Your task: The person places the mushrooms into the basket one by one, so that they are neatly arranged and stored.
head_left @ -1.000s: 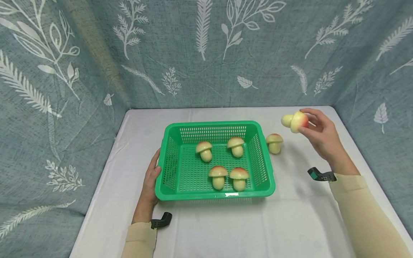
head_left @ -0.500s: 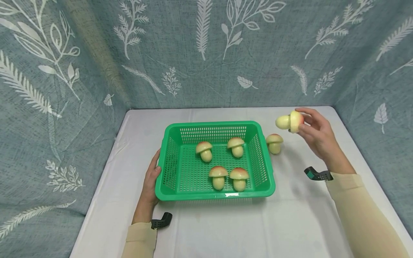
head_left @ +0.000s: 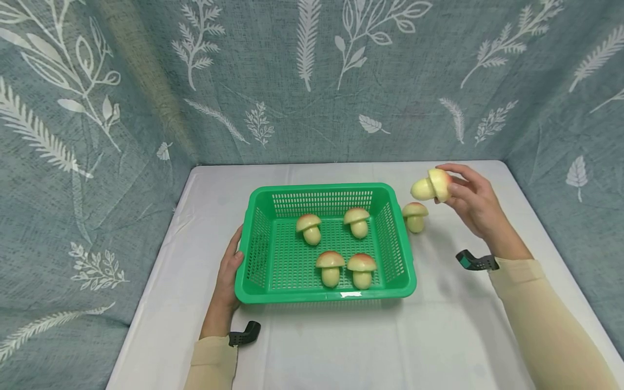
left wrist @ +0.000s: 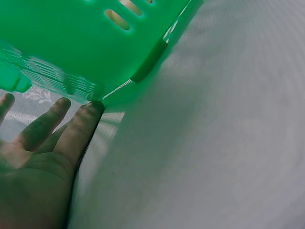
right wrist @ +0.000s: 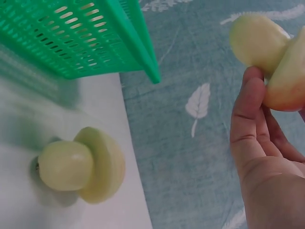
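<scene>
My right hand [head_left: 470,203] pinches a toy mushroom [head_left: 431,186] by its reddish cap, holding it up off the table with the pale stem pointing left. In the right wrist view, thumb and fingers grip the mushroom [right wrist: 259,43] where cap meets stem. Below it, another mushroom [head_left: 415,218] lies on the table beside the basket's right wall. My left hand [head_left: 227,276] rests against the left side of a green plastic basket [head_left: 324,297]. Seen from the left wrist, its fingers [left wrist: 78,131] are fairly straight, with tips at the basket's underside. Several mushrooms [head_left: 330,268] lie inside the basket.
A white cloth [head_left: 331,346] covers the table. Grey-green fabric [head_left: 273,49] with white leaf prints hangs behind the table and at both sides. Black bands [head_left: 476,261] sit on both wrists.
My right hand has moved left with the mushroom, bringing it above the one on the table; its stem has tilted slightly downward. The left hand and the basket have stayed in place.
</scene>
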The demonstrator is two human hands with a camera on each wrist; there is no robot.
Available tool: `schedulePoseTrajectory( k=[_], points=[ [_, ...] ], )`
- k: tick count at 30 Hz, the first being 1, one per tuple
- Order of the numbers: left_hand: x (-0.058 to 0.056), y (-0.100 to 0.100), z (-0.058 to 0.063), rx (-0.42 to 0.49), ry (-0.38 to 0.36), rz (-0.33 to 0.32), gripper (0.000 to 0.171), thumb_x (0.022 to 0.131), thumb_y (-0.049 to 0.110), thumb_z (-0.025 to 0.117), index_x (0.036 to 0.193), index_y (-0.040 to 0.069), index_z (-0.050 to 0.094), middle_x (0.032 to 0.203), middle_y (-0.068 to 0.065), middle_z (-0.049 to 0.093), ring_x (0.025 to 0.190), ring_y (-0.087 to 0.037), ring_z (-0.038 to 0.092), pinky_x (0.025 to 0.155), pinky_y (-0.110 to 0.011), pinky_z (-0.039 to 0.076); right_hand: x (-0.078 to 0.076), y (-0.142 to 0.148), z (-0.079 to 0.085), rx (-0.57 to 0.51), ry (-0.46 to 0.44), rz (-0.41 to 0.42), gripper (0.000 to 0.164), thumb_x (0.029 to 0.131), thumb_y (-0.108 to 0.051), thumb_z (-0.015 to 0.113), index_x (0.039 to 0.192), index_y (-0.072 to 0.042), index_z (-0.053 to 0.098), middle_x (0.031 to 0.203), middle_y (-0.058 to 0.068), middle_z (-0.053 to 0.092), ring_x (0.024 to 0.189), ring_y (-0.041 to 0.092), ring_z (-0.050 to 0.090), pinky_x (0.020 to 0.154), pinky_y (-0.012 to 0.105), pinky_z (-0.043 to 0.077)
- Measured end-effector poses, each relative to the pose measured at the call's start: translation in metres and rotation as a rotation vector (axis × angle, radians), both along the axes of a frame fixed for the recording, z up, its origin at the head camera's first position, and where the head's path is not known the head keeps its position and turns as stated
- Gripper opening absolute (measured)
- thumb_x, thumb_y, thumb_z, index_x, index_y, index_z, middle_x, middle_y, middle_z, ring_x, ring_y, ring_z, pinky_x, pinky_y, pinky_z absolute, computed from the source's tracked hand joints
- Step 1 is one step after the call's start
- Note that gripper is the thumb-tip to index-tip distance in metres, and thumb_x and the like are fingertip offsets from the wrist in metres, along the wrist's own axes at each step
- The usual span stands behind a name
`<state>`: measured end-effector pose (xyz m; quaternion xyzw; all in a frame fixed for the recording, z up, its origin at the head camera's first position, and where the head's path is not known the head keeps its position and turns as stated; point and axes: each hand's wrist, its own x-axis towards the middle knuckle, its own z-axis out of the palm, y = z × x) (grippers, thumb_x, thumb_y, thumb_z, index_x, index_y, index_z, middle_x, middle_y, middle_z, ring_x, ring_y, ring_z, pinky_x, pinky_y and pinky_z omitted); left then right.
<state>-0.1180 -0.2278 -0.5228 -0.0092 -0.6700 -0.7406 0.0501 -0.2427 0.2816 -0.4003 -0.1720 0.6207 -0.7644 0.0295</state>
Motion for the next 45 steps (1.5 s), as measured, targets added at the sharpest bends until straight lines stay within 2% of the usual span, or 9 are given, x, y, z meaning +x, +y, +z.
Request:
schedulePoseTrajectory(
  k=[7,13,21,33,45],
  points=[
    [0.000,0.000,0.000,-0.001,0.001,0.007,0.071,0.104,0.035,0.042,0.174,0.024,0.029,0.172,-0.006,0.036,0.143,-0.026,0.051,0.100,-0.030,0.055,-0.008,-0.003,0.009,0.087,0.005,0.094,0.036,0.111,0.002,0.049,0.144,0.006,0.062,0.134,0.018,0.063,0.104,0.024,0.064,0.084,0.034,0.058],
    [0.000,-0.001,0.000,-0.003,-0.002,0.004,0.071,0.104,0.035,0.042,0.174,0.026,0.029,0.171,-0.003,0.037,0.143,-0.026,0.051,0.100,-0.031,0.055,-0.013,-0.006,0.013,0.125,-0.016,0.155,0.036,0.112,0.000,0.049,0.144,-0.001,0.066,0.138,0.013,0.063,0.106,0.023,0.064,0.085,0.033,0.058],
    [0.000,0.000,0.002,-0.008,-0.009,0.008,0.072,0.104,0.036,0.042,0.174,0.025,0.028,0.172,-0.006,0.036,0.144,-0.024,0.051,0.101,-0.029,0.054,-0.017,-0.015,0.021,0.144,-0.040,0.198,0.036,0.114,-0.004,0.050,0.145,-0.004,0.067,0.138,0.014,0.062,0.105,0.024,0.065,0.086,0.034,0.059],
    [0.001,0.001,0.004,-0.005,-0.010,0.011,0.071,0.104,0.036,0.042,0.173,0.026,0.030,0.171,-0.003,0.038,0.143,-0.026,0.052,0.099,-0.031,0.056,-0.022,-0.033,0.029,0.167,-0.068,0.249,0.033,0.113,-0.004,0.050,0.138,-0.010,0.071,0.133,0.014,0.064,0.105,0.023,0.068,0.087,0.034,0.059],
    [0.002,0.001,0.005,-0.005,-0.012,0.007,0.071,0.104,0.036,0.042,0.173,0.026,0.030,0.170,-0.004,0.039,0.141,-0.027,0.054,0.097,-0.032,0.057,-0.030,-0.057,0.034,0.176,-0.072,0.308,0.031,0.113,-0.006,0.051,0.136,-0.012,0.071,0.131,0.015,0.065,0.101,0.025,0.070,0.088,0.040,0.060]
  ],
)
